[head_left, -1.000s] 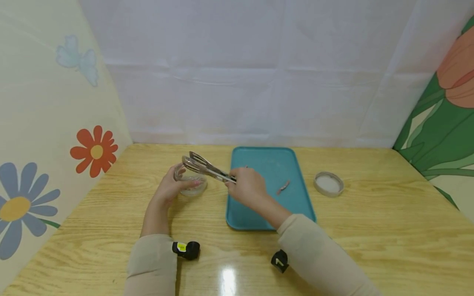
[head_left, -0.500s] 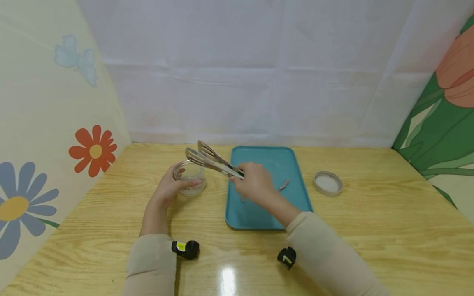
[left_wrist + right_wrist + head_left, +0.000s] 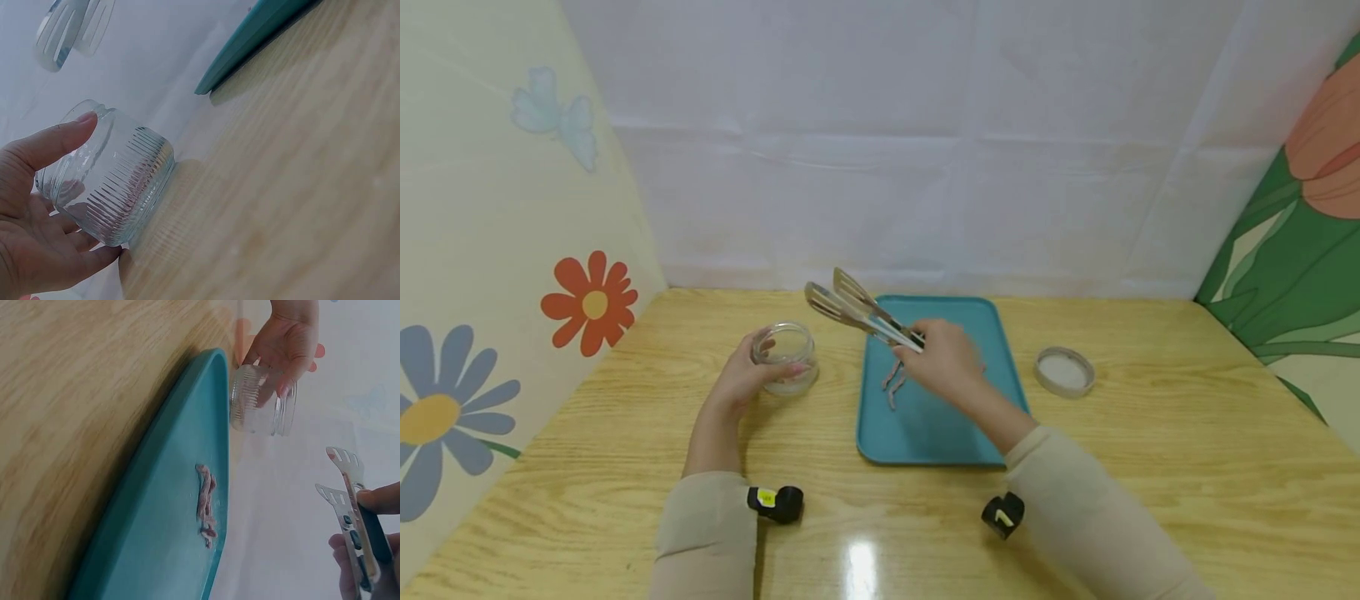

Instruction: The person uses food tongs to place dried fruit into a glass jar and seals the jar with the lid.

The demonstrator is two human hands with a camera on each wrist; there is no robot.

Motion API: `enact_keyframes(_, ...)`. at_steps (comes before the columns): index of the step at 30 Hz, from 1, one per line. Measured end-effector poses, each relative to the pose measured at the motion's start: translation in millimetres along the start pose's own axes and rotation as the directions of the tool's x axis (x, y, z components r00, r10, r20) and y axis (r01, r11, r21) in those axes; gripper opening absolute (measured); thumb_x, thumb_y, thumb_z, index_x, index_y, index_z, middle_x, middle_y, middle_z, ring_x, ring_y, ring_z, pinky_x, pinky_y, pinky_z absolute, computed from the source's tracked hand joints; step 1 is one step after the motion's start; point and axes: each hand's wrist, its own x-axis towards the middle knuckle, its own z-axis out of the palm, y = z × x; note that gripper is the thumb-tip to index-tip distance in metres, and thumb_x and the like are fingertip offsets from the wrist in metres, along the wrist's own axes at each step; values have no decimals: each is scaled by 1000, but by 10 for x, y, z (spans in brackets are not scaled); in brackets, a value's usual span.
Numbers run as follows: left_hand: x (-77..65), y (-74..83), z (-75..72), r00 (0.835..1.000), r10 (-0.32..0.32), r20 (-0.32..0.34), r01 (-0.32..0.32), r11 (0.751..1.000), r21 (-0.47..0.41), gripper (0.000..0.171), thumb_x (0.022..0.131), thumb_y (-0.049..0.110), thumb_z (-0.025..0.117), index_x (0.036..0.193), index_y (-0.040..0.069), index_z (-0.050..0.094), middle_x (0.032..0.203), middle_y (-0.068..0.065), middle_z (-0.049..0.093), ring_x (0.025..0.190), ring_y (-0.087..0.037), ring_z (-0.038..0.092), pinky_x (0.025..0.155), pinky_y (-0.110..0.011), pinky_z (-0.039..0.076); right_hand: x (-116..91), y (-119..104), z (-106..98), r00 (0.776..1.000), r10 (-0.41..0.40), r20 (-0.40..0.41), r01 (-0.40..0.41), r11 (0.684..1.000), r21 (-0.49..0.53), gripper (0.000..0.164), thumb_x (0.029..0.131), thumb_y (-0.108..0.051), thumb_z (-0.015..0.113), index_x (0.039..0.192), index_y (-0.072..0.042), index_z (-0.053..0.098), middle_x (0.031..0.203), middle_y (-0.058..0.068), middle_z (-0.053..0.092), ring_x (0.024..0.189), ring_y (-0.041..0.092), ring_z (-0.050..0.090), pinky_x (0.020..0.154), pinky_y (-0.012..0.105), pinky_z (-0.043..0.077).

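Observation:
My left hand (image 3: 741, 379) grips a clear glass jar (image 3: 788, 340) standing on the table, thumb on the near side and fingers around the back. In the left wrist view the jar (image 3: 119, 181) is ribbed and its mouth is uncovered; something pinkish shows through the glass, though what it is I cannot tell. My right hand (image 3: 946, 360) holds metal tongs (image 3: 844, 307) above the blue tray (image 3: 917, 446). Their slotted ends are spread apart with nothing between them. Thin pinkish strips of meat (image 3: 895, 388) lie on the tray, partly hidden by the right hand and tongs.
A round, shallow jar lid (image 3: 1065, 372) rests on the wooden table (image 3: 1150, 450) right of the tray. A white cloth (image 3: 865, 167) hangs behind the table. Black wrist cameras (image 3: 787, 504) are strapped to both sleeves.
My right hand has drawn the tongs back from above the jar, to the right over the tray, and the meat strips at the left have come into sight. The left hand stays on the jar.

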Motion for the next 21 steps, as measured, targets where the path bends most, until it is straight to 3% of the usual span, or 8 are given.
enact_keyframes(9,-17,22,3,1000,-6,-6,6,1000,8,100,67,23,75,139,10,7,139,-15,15,125,-34,13,97,-47,14,35,188,-100,999,49,-19,-50,998,-33,24,79,-32,61,90,-11,64,59,0,53,40,13,41,32,25,29)
enact_keyframes(16,-23,19,7,1000,-4,-4,4,1000,-2,99,68,21,74,139,10,7,139,-15,15,125,-34,13,97,-47,14,29,329,-148,994,107,10,-107,994,-31,27,80,-33,61,94,-10,63,66,3,57,36,13,51,33,27,39)
enact_keyframes(21,-18,-2,11,1000,7,-14,-7,1000,1,100,66,23,75,139,10,9,139,-15,16,124,-34,14,97,-47,16,23,399,-176,993,116,38,-114,992,-57,27,80,-32,60,93,-8,62,65,2,58,38,10,52,36,29,39)
